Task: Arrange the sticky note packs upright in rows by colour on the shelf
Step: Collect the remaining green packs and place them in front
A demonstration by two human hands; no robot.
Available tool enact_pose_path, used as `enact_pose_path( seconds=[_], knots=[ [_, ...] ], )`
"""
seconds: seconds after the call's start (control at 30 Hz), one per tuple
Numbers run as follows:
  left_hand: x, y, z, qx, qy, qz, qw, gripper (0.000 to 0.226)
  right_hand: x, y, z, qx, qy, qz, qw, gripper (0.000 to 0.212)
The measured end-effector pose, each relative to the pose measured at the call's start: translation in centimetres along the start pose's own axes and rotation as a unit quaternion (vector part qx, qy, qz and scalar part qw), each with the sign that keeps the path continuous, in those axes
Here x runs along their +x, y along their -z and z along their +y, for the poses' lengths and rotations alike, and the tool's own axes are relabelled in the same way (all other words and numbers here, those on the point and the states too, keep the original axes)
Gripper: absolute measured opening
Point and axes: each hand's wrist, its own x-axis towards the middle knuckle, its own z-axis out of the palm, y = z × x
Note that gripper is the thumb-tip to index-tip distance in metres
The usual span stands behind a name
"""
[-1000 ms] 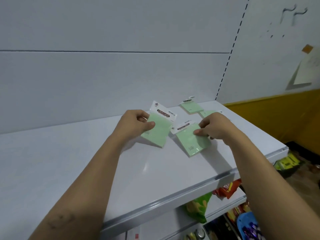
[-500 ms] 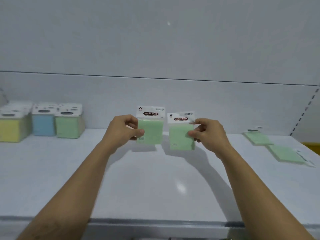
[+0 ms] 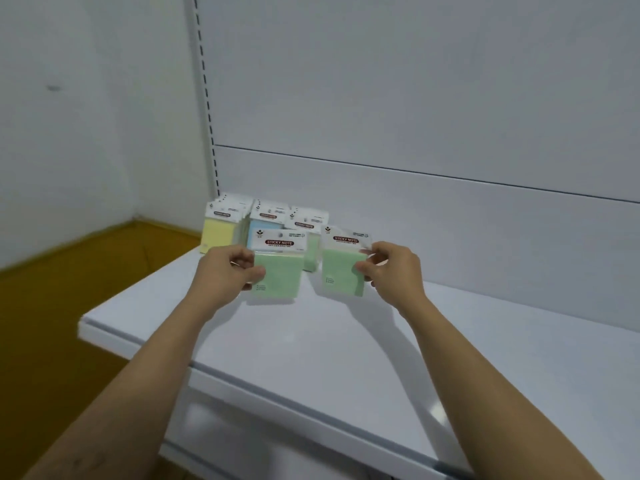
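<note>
My left hand grips a green sticky note pack upright by its left edge. My right hand pinches a second green sticky note pack by its right edge. Both packs hang just above the white shelf, in front of the standing rows. At the shelf's far left corner stand a yellow row, a blue row and a green row, upright with white header cards. The held packs partly hide the blue and green rows.
A slotted upright post rises behind the rows at the shelf's left end. White back panels close the shelf behind. A yellow-brown wall base lies left of the shelf edge. Bare shelf surface stretches to the right.
My view and both hands have swung left along the shelf, carrying the two green packs from mid-shelf up to the standing rows. The flat green packs at the right are out of view.
</note>
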Motion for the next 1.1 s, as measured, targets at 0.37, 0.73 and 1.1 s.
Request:
enact_pose_path(
  seconds=[0.37, 0.73, 1.1],
  knots=[
    [4.5, 5.1, -5.6, 0.02, 0.02, -0.018, 0.999, 0.019, 2.6, -11.0, -0.9, -0.014, -0.016, 0.037, 0.999, 0.018],
    [10.3, 1.6, -7.2, -0.039, -0.019, -0.084, 0.996, 0.017, 5.1, -13.6, -0.7, -0.071, -0.032, 0.101, 0.992, 0.019],
    [13.1, -0.1, -8.9, -0.096, -0.002, -0.115, 0.989, 0.019, 7.0, -15.0, 0.8, -0.127, 0.016, 0.147, 0.981, 0.019]
  ],
)
